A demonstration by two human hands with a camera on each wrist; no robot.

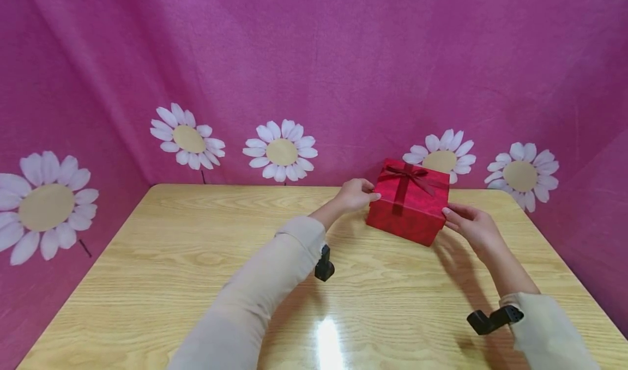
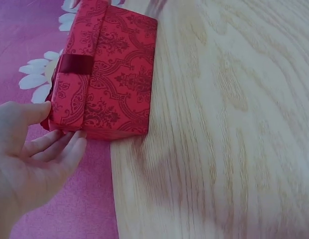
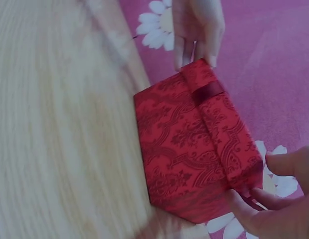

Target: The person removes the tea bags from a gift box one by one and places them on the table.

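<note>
Sleeves: 2, pale, the left (image 1: 255, 288) and the right (image 1: 551, 326); 1 black wrist camera at each cuff, left (image 1: 324, 264) and right (image 1: 495, 320).
Right hand (image 1: 473, 225): at the box's right end, the nearer to the wearer of the 2 hands; thumb at the lid's top edge, fingers at its lower rim, a narrow pinch.
Left hand (image 1: 355, 195): farther out, at the left end; thumb on the upper edge, fingertips by the lid's lower rim, bent in a similar pinch.
Red patterned gift box (image 1: 407, 223): between the 2 hands, over the far right part of the tabletop; right of the left fingers, left of the right fingers. Both hands touch it, so neither is closer to it.
Long axis: appears to run from hand to hand, slanted, right end nearer the wearer.
Base: cannot tell whether it meets the wood or hangs just above.
Lid (image 3: 229, 134): on the box; dark red ribbon (image 2: 77, 63) down its front, bow (image 1: 411, 174) on top.
Wood-grain tabletop (image 1: 196, 272): far edge just beyond the box.
Magenta curtain (image 1: 314, 59): behind, printed with white daisies (image 1: 282, 152); the box partly covers 1.
</note>
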